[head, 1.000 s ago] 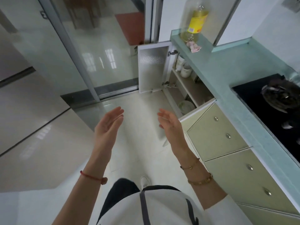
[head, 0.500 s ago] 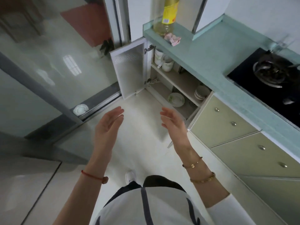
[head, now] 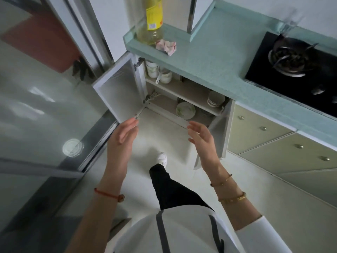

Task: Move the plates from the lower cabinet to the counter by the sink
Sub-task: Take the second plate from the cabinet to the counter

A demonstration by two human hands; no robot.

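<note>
White plates wait inside the open lower cabinet (head: 182, 92): one plate (head: 185, 110) on the bottom shelf, a small stack (head: 215, 98) on the shelf above, possibly bowls in the dim light. A person's left hand (head: 124, 136) and right hand (head: 201, 137) hover in front of the cabinet, fingers (head: 193, 125) loosely spread and empty. Both doors stand open; the right door (head: 220, 132) hangs just beside the right hand, and brushing it could jolt a lifted plate loose.

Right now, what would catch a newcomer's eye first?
The open cabinet under the counter, with a plate stack on its shelf and a single plate below. Both hands, left and right, hang open and empty before it. An oil bottle stands on the counter's far end.
</note>
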